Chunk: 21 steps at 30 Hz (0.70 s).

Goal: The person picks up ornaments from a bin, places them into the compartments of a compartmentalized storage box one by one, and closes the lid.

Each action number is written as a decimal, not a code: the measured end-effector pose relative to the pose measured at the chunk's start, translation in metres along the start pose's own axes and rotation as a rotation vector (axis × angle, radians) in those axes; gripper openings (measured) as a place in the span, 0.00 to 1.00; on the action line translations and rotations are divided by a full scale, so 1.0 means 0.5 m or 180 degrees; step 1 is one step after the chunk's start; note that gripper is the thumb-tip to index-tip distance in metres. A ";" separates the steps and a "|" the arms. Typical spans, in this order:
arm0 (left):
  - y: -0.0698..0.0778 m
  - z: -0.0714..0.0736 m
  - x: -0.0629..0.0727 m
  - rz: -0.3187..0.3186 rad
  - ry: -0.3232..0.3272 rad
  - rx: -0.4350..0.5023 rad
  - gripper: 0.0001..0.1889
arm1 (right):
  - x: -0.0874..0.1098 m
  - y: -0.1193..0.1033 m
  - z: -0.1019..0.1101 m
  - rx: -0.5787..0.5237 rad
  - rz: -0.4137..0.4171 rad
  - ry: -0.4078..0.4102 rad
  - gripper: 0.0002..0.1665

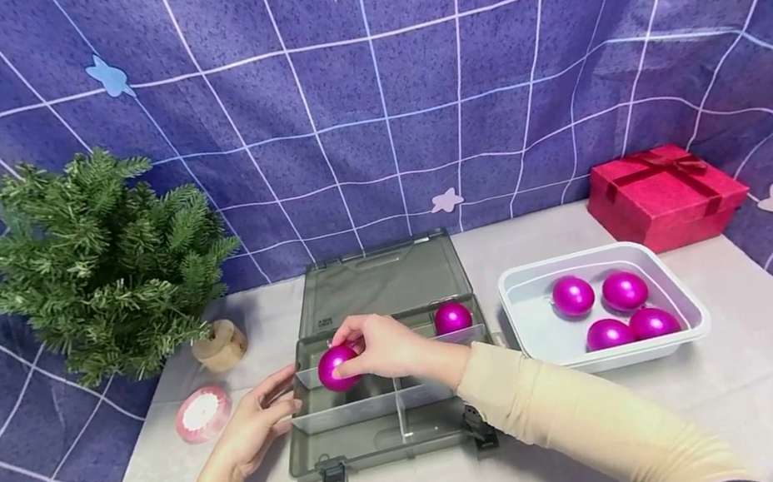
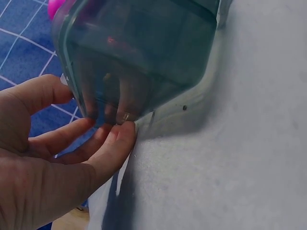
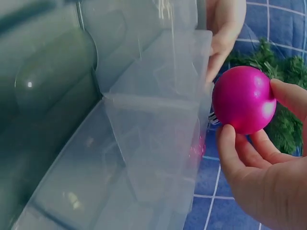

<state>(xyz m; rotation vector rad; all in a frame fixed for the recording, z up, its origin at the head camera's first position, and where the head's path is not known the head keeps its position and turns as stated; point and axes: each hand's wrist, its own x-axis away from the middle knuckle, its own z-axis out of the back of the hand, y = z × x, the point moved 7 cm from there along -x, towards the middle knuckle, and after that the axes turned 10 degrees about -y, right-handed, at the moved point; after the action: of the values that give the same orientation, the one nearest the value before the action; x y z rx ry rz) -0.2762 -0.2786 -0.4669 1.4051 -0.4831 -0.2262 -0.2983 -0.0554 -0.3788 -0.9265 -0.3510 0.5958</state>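
Note:
My right hand (image 1: pixel 392 347) pinches a shiny magenta Christmas bauble (image 1: pixel 338 368) above the back left compartment of an open, smoky-grey divided plastic box (image 1: pixel 349 459). In the right wrist view, the thumb and fingers hold this bauble (image 3: pixel 244 99) by its sides, beside the clear dividers (image 3: pixel 153 103). Another magenta bauble (image 1: pixel 453 317) sits in the back right compartment. Against the box's left outer wall, my left hand (image 1: pixel 253 429) rests its fingertips. The left wrist view shows these fingers (image 2: pixel 112 151) touching the wall near the lower corner.
Right of the box stands a white tray (image 1: pixel 538 335) with several magenta baubles. Behind it is a red gift box (image 1: pixel 668 196) with a bow. A small artificial fir tree (image 1: pixel 106 268) on a wooden base and a pink ribbon roll (image 1: pixel 203 414) lie to the left.

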 end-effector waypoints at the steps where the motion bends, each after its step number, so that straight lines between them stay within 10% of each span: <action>1: 0.001 0.000 0.000 -0.0001 -0.0005 -0.0009 0.37 | -0.002 -0.002 -0.005 0.0016 0.0022 -0.0020 0.20; 21: 0.002 -0.001 -0.001 0.0058 0.0033 -0.0083 0.37 | -0.017 -0.018 -0.066 0.0559 -0.0032 -0.0236 0.28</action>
<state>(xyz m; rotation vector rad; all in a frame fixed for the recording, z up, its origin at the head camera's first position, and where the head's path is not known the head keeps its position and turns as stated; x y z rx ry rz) -0.2765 -0.2779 -0.4659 1.3753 -0.4829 -0.2097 -0.2848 -0.0858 -0.3900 -0.7354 -0.3634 0.6424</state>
